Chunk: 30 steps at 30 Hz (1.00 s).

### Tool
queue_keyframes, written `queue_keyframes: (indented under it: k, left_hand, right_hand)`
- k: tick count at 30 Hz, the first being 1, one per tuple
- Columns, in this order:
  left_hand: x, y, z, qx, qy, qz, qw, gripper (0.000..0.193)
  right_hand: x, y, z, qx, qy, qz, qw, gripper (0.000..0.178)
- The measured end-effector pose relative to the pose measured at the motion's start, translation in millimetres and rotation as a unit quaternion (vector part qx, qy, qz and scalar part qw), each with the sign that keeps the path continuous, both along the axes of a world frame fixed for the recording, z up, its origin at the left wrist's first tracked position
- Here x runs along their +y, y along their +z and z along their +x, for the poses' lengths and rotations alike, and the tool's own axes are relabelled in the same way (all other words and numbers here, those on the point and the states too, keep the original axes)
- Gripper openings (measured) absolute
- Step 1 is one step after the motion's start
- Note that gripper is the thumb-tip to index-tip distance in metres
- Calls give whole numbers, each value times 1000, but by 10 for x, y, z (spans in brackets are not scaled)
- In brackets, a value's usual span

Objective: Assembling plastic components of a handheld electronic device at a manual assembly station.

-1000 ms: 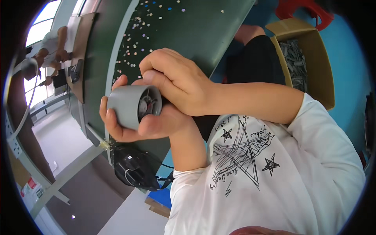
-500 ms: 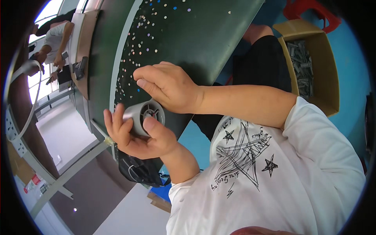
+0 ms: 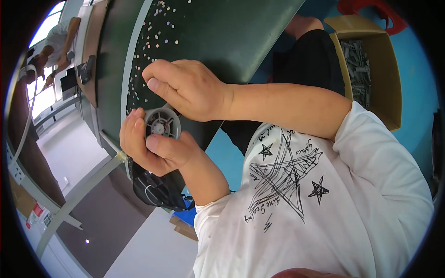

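Note:
A short grey cylinder with a spoked fan-like inside [image 3: 161, 124] rests in my left hand [image 3: 169, 150], its round end turned up. The fingers of that hand curl around the far side, and the thumb presses the near rim. Just above the cylinder, my right hand [image 3: 197, 92] is closed in a fist, its thumb laid along the curled index finger. A small grey bit shows between the cylinder and the heel of the right hand. What the right fist holds, if anything, is hidden.
The dark green tabletop [image 3: 227, 37] has many small pale dots along its edge. A cardboard box [image 3: 394, 88] of grey parts [image 3: 357, 69] stands at right near a red stool [image 3: 366, 9]. A black bag [image 3: 157, 190] lies below my left hand. At far left another person [image 3: 58, 44] works.
Both hands have shifted left and slightly up with the grey cylinder. The cylinder has turned so its spoked end faces up more, and my left fingers have closed further around it.

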State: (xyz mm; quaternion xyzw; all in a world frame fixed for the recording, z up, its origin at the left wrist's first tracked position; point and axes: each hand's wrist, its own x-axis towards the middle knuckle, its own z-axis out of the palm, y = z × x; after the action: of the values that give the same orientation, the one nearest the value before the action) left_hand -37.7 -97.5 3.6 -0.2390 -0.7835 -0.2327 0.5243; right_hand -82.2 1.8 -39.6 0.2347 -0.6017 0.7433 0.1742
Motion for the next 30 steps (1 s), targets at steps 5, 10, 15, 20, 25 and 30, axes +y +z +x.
queue_keyframes:
  k: [5, 10, 15, 20, 25, 30]
  left_hand:
    - [-8, 8, -55, -1, -3, 26, 1000, 26]
    - [-41, -10, -29, -76, -34, 169, 982, 31]
    - [67, 26, 60, -174, -139, 390, 894, 35]
    - [277, -29, 131, -245, -174, 420, 856, 33]
    - [357, -17, 184, -289, -163, 433, 838, 34]
    - [378, -41, 56, -351, -181, 439, 807, 32]
  right_hand:
    - [-1, 0, 20, -17, -2, -3, 1000, 16]
    - [198, 42, 50, -62, 39, -8, 997, 20]
    - [825, 165, 197, -228, 220, 143, 937, 37]
    - [962, 391, 325, -364, 408, 236, 803, 47]
    - [1026, 361, 549, -392, 404, 191, 804, 41]
    - [1035, 265, 653, -433, 373, 113, 813, 39]
